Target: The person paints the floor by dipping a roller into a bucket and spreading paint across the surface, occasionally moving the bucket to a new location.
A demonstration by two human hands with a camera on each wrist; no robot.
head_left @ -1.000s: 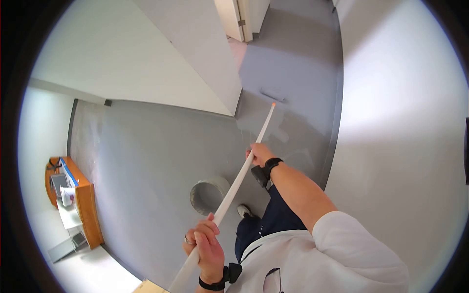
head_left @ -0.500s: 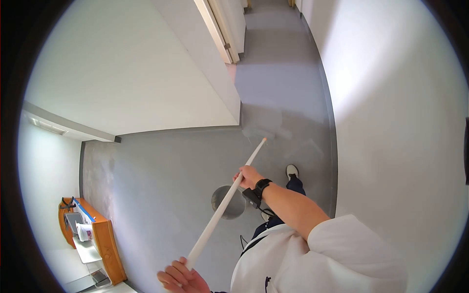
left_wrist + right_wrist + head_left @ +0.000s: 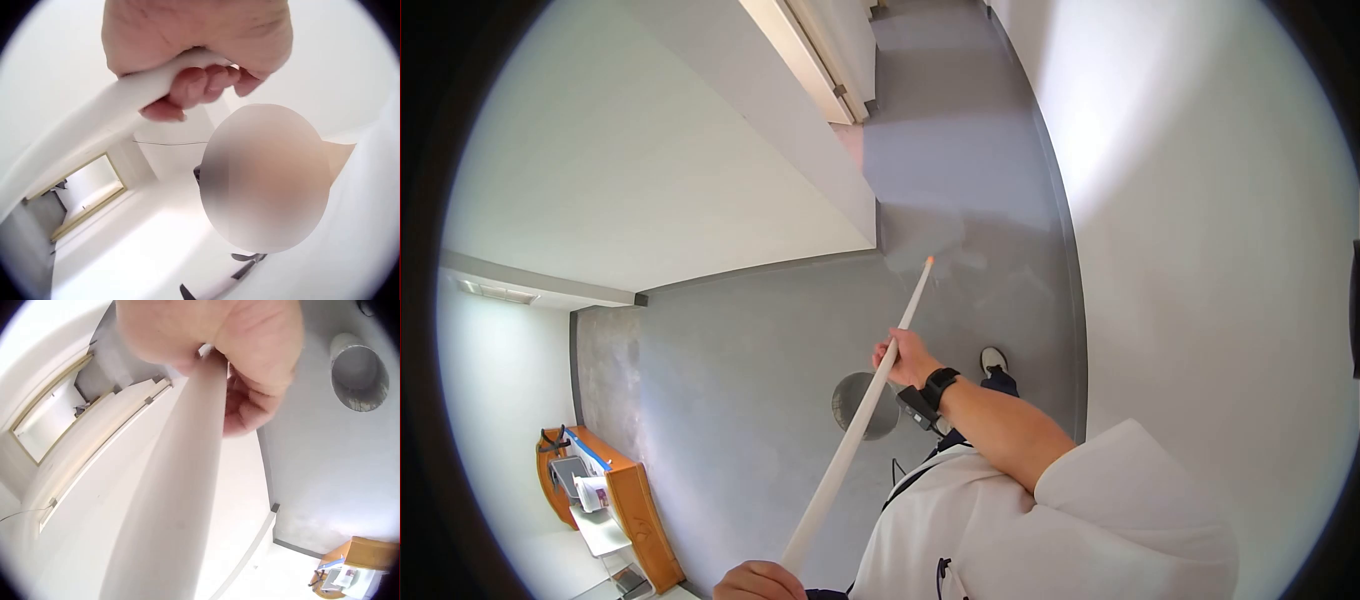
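Note:
A long white pole (image 3: 837, 468) with an orange tip (image 3: 930, 261) slants from my body toward the grey floor ahead. My right hand (image 3: 905, 357) grips its middle, fingers curled around the shaft. Low in the head view, my left hand (image 3: 760, 582) holds the near end, partly cut off by the frame edge. The left wrist view shows that hand's curled fingers (image 3: 194, 87) around the pole. Beyond the orange tip lies a lighter, streaky patch (image 3: 950, 240) of floor; no roller stands out against it. A round bucket (image 3: 359, 378) stands behind the pole, its inside wall smeared grey.
A white wall (image 3: 1200, 270) runs along the right. At the left, a wall corner (image 3: 874, 235) juts out beside a passage with a doorway (image 3: 825, 75). An orange-brown wooden piece of furniture (image 3: 645, 525) holds a white tub (image 3: 590, 492). My shoe (image 3: 994, 359) is near the right wall.
The pole has been drawn back toward my body, and my left hand has dropped lower. A roller visible at its far end earlier no longer shows. One foot has stepped forward on the right.

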